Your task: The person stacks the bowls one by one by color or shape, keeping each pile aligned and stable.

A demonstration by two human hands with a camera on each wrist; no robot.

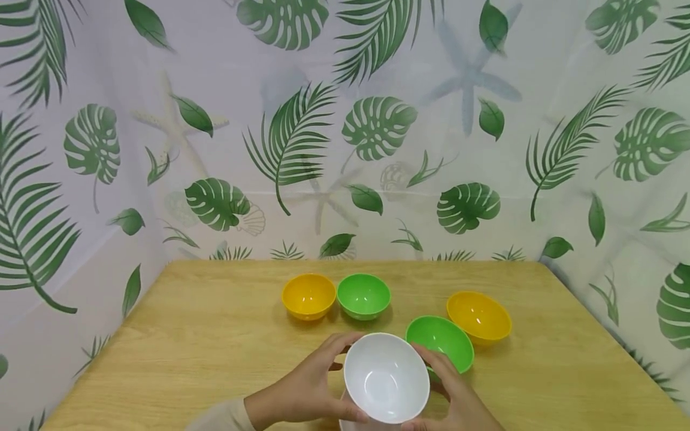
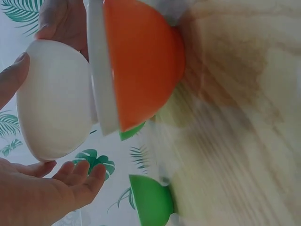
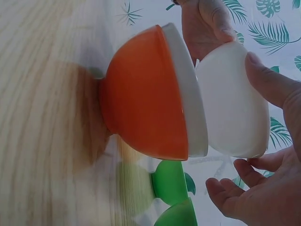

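Note:
A white bowl is held between both hands at the table's near side, its inside facing up. My left hand grips its left side, thumb near the front of the rim and fingers along the wall. On the opposite side my right hand holds it the same way. Just below stands an orange bowl on the table, with another white bowl nested in it, its rim sticking out above. Whether the held bowl touches that nested rim cannot be told. The held bowl hides most of the stack in the head view.
Behind the hands, a yellow bowl and a green bowl stand side by side. Close to my right hand sits another green bowl, with a second yellow bowl beyond it. A leaf-patterned wall covering rises behind the wooden table.

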